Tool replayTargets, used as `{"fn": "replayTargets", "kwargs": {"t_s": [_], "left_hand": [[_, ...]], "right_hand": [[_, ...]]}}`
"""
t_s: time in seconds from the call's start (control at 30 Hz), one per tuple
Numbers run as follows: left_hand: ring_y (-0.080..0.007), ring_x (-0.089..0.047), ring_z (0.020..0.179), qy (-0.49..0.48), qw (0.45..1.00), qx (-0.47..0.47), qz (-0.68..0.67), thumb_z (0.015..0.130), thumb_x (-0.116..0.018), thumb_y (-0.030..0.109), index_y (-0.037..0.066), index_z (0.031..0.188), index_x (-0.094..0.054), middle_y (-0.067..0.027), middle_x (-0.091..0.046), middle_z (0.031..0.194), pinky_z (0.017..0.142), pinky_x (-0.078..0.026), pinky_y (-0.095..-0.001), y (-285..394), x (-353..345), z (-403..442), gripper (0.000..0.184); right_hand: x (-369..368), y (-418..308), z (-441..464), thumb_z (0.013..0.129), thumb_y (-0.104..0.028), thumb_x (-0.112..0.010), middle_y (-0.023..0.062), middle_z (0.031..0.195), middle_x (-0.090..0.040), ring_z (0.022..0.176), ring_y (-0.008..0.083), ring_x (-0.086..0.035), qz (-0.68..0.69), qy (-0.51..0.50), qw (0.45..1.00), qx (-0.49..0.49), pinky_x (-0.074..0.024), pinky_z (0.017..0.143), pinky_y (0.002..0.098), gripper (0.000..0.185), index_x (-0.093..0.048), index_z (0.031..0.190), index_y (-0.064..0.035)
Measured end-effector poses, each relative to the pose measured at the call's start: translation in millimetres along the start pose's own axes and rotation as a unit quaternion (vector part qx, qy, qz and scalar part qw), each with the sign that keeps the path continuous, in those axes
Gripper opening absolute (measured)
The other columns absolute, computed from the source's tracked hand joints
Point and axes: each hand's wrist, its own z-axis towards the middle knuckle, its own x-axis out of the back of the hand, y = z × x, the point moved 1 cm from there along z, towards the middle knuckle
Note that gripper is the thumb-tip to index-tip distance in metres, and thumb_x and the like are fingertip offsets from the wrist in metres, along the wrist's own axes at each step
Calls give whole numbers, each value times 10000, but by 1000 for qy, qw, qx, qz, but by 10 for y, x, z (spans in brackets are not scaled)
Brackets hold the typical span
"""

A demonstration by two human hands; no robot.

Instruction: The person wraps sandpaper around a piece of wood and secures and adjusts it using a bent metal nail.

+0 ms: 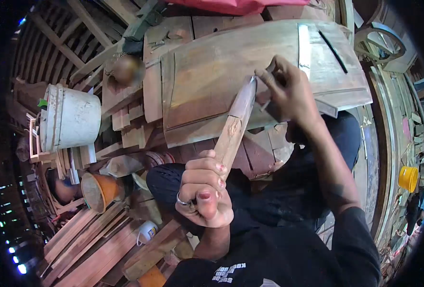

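Note:
My left hand [205, 193] is wrapped round the wooden handle of what looks like a knife [233, 129], held up at a slant in front of my lap. Past a seam, its pale, blade-like upper part narrows to a tip pointing up and away. Beside that tip is my right hand [288, 91], fingers bent and closed, thumb and forefinger close to the point. A small pale sliver shows under the right fingers; I cannot make out what it is. Behind both lies a broad wooden board [207, 79].
A black rod [333, 51] and a pale strip [304, 50] lie on the board. To the left are a white bucket [75, 117], an orange bucket [102, 191], a small white pail [147, 232] and stacked planks [94, 253]. A yellow bucket [407, 178] stands far right.

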Motion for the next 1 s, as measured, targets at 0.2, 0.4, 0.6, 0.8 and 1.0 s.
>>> {"fn": "replayTargets", "kwargs": {"t_s": [0.2,0.4,0.6,0.8,1.0], "left_hand": [[-263,-640,747,-92,993,-24,-73,887,-589,136,37,736,-540,-106,-625,717,935,-526,-534,-150,75,202,187],[-253,-613,716,-153,971,-22,-181,914,-620,221,30,701,-573,-90,-611,685,888,-505,-485,-344,-59,480,290],[-250,-587,680,-184,964,26,-192,953,-595,244,29,664,-533,-84,-580,662,833,-486,-473,-301,-114,611,366],[-239,-588,664,-156,973,7,-173,927,-592,223,33,671,-542,-79,-574,641,850,-495,-480,-298,-76,498,322],[-235,-590,662,-167,973,14,-157,920,-596,221,37,675,-550,-75,-574,637,858,-491,-484,-280,-41,462,310]], "right_hand": [[-28,38,-65,996,-224,-697,116,661,-685,598,151,-685,66,-9,998,-24,-503,543,311,276,-571,900,1],[106,-22,-47,1017,-182,-660,94,746,-669,642,159,-690,137,-8,991,-10,-515,557,312,221,-572,946,9],[114,80,-11,993,-230,-696,111,741,-677,675,156,-660,46,44,998,-12,-507,611,335,261,-612,934,10],[80,76,33,956,-257,-747,107,716,-663,654,139,-620,35,58,996,-66,-494,601,333,312,-608,889,14],[94,-82,4,965,-270,-743,73,677,-635,605,117,-618,68,23,995,-67,-492,562,313,351,-555,826,-8]]}}
